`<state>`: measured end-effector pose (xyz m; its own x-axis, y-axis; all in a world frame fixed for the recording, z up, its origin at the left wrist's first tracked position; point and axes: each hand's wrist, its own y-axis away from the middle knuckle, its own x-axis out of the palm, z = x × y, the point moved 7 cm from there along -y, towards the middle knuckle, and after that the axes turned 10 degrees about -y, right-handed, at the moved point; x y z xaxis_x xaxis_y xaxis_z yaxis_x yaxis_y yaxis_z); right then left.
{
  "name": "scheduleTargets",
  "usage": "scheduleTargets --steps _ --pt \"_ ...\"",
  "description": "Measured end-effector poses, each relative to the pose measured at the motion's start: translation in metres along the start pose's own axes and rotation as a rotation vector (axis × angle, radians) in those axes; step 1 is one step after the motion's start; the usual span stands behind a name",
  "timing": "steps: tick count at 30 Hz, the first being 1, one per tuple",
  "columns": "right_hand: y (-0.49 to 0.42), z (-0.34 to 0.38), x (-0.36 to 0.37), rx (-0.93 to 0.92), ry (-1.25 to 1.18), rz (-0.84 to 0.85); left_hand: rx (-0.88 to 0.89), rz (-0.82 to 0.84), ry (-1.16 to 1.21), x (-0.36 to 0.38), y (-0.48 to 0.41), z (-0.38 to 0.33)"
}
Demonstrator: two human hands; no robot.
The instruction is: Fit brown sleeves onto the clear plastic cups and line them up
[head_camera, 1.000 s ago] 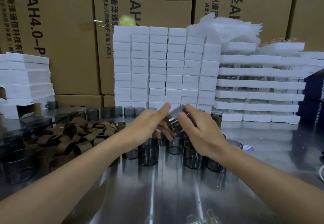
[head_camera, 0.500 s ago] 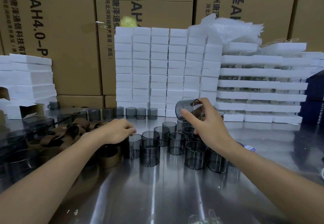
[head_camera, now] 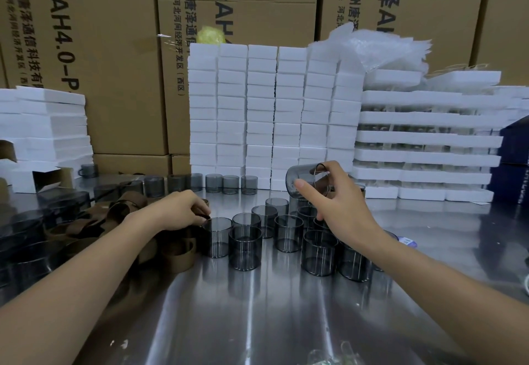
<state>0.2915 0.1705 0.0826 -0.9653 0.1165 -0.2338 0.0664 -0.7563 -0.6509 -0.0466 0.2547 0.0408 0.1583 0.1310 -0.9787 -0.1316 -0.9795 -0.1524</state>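
— What's over on the left?
— A loose heap of brown sleeves (head_camera: pixel 94 221) on the steel table (head_camera: pixel 257 321), the rings tangled over one another

— And the left hand?
— The left hand (head_camera: pixel 183 207) is down at the heap's right edge, knuckles up and fingers curled under. Their tips are just beside the rim of the nearest cup. I cannot tell whether they have pinched a sleeve

— Where are the cups?
— A cluster of smoky clear cups (head_camera: pixel 246 247) stands upright mid-table, packed close. A row of cups (head_camera: pixel 214 183) lines the back, in front of the white foam blocks (head_camera: pixel 257 107)

— The right hand?
— The right hand (head_camera: pixel 340 207) is above the cluster's right part and grips the lifted cup (head_camera: pixel 303 177), which is tipped on its side with its mouth to the right. The thumb presses the wall and the fingers curl over the rim
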Motion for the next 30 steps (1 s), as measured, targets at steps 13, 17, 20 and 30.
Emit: scheduleTargets --steps 13,17,20,30 --pt "-0.001 -0.008 0.006 0.078 -0.113 0.023 0.175 -0.883 0.242 -0.074 0.056 -0.066" --pt "0.002 -0.006 0.014 0.075 -0.180 0.076 0.326 -0.912 0.365 -0.073 0.072 -0.097" --pt "0.004 0.002 0.020 0.083 -0.240 0.131 0.407 -0.920 0.469 -0.073 0.085 -0.121" --pt "0.014 0.021 0.029 -0.045 -0.219 0.163 0.235 -0.649 0.851 -0.052 0.088 -0.135"
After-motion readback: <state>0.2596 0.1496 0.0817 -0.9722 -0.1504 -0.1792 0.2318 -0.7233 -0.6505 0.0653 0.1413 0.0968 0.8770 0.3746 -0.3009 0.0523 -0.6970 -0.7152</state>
